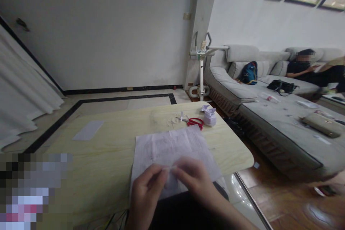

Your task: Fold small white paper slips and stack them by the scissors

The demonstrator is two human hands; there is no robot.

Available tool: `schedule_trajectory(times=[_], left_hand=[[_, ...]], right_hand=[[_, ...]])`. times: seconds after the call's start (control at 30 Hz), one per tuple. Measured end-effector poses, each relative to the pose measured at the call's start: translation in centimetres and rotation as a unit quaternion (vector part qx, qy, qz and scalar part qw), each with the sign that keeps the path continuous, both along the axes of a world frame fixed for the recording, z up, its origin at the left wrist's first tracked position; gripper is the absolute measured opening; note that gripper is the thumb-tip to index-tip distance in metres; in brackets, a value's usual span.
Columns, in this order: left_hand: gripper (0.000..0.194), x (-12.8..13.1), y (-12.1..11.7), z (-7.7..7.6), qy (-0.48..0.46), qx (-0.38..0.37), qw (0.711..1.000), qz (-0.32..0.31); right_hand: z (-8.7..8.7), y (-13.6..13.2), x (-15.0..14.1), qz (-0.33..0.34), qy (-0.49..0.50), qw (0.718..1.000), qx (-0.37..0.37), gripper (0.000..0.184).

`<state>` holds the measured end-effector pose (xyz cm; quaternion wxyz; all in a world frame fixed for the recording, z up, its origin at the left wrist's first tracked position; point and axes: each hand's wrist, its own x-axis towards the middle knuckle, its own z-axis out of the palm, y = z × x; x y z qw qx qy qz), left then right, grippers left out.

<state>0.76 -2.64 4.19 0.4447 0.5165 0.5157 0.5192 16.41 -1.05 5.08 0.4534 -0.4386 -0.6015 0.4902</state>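
Over the creased sheet (pixel 172 145) on the table (pixel 99 172), just nearer than the red-handled scissors (pixel 196 123), the left hand (pixel 151 183) and right hand (pixel 194 175) nearly touch, thumbs and forefingers pinching a small pale piece (pixel 170 168) too blurred to identify.

— Here's the left hand (pixel 151 181), low in front of the body, curled, its thumb (pixel 162 179) stretched up towards the index finger (pixel 155 168)!
— Opposite, the right hand (pixel 192 172), blurred across the knuckles, bent inward, tips right up near the left's!
— Left forearm (pixel 138 214) steep from below!
— And the right forearm (pixel 229 208) slanting in from lower right. Pinches closed? Too soft to call!
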Motion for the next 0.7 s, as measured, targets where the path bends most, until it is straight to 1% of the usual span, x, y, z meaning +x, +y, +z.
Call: schedule_trajectory(times=[0.17, 0.27, 0.37, 0.53, 0.7], left_hand=[[0.025, -0.1, 0.0, 0.0, 0.019, -0.001, 1.0, -0.002], [0.027, 0.0, 0.0, 0.0, 0.032, 0.003, 0.999, -0.003], [0.025, 0.1, -0.1, 0.0, 0.025, 0.006, 1.0, -0.003], [0.024, 0.2, -0.2, 0.0, 0.024, 0.009, 1.0, -0.008], [0.022, -0.1, -0.1, -0.2, 0.026, 0.011, 1.0, -0.012]], right_hand=[[-0.3, -0.1, 0.1, -0.004, -0.013, 1.0, 0.015, 0.017], [-0.8, -0.2, 0.1, -0.019, -0.031, 0.998, 0.049, 0.015], [-1.1, -0.3, 0.1, -0.032, -0.046, 0.995, 0.082, 0.012], [-1.2, -0.5, 0.3, -0.034, -0.065, 0.99, 0.124, 0.013], [-1.2, -0.5, 0.3, -0.03, -0.066, 0.987, 0.14, 0.013]])
